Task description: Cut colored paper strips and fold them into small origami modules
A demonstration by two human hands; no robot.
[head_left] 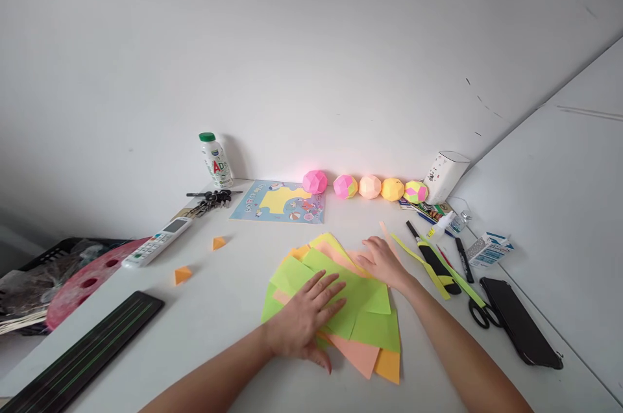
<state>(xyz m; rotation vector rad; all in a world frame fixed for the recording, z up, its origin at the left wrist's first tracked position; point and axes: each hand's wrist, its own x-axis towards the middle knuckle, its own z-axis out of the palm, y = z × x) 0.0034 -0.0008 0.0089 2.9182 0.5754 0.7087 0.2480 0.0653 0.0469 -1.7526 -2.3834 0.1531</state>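
Note:
A loose, fanned pile of coloured paper (pixel 367 296), in green, yellow, peach and orange, lies on the white table in front of me. My left hand (pixel 311 312) rests flat on the green sheets with its fingers spread. At the pile's far right edge, my right hand (pixel 382 260) is slightly curled, its fingers apart, beside a peach sheet. I see nothing held in it. A thin peach paper strip (pixel 388 236) lies just beyond that hand. Two small folded orange paper pieces (pixel 183 275) sit to the left of the pile.
Several faceted paper balls (pixel 370 187) line the wall beside a blue printed card (pixel 250 202). A bottle (pixel 215 160), keys (pixel 213 202) and a remote (pixel 158 242) stand or lie left. At right are a cutter (pixel 440 267), scissors (pixel 481 313) and a phone (pixel 520 322).

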